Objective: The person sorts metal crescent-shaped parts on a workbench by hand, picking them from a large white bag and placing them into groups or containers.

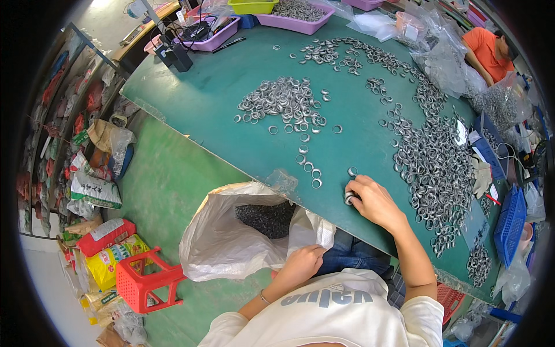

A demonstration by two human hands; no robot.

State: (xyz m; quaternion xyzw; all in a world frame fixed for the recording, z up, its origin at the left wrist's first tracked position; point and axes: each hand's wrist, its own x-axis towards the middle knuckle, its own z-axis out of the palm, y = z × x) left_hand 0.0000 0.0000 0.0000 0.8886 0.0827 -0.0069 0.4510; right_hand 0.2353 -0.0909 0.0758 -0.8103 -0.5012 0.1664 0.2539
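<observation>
My left hand (304, 261) is closed on the near rim of a white woven sack (217, 246), which gapes beside the table edge. Many small dark metal pieces (267, 220) lie inside the sack. Over the green table (231, 150), my right hand (374, 199) has its fingers closed around grey metal rings (349, 198); how many is hidden. Just beyond those fingers lies a single ring (352, 172). A loose pile of rings (280, 101) sits farther off at the middle, with a short trail of rings (312, 172) running toward me. A larger spread of rings (436, 168) covers the right side.
Purple trays (298, 23) and a black device (173, 58) stand along the far edge. At the right are a blue basket (510, 225), plastic bags and a person in an orange shirt (488, 52). A red stool (139, 283) and packed bags occupy the floor at left.
</observation>
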